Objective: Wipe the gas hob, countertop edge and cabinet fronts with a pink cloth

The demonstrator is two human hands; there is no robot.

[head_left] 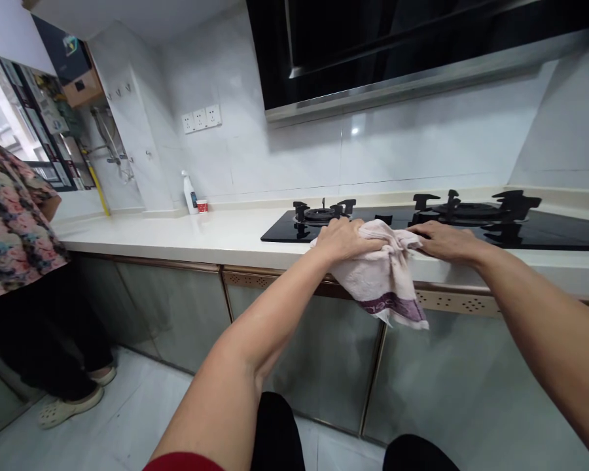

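Note:
A pale pink towel (380, 275) with a purple band near its lower edge is bunched at the front edge of the black gas hob (275, 230). It hangs down over the counter front. My left hand (346, 241) is closed on the towel's upper left part, fingers curled on its folds. At the towel's right end, my right hand (444, 241) has a twisted corner between its thumb and fingers, close to the hob's front edge. The undersides of both hands are hidden.
Two burners with black pan supports, left (324, 212) and right (471, 209), rise behind my hands. A range hood (397, 52) overhangs them. A white bottle (189, 193) and a red cup (202, 206) stand on the white counter (152, 229). Another person (19, 222) stands at left.

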